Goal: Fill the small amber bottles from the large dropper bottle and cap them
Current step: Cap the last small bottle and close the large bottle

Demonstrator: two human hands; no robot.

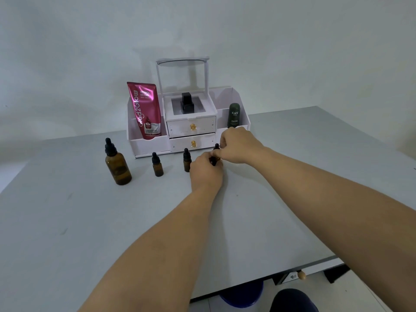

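A large amber dropper bottle (117, 164) with a black dropper cap stands at the left of the grey table (67, 221). Two small amber bottles with black dropper caps stand to its right, one (157, 165) in the middle and another (186, 161) beside my left hand. My left hand (206, 171) grips the body of a third small bottle (215, 159), which is mostly hidden. My right hand (237, 146) pinches that bottle's black dropper cap (216, 147) from the right.
A white cosmetic organiser (148, 145) with two drawers stands behind the bottles. It holds a pink tube (145, 111), a black perfume bottle (186, 103) and a dark green bottle (234, 115). The table's near edge runs at the lower right.
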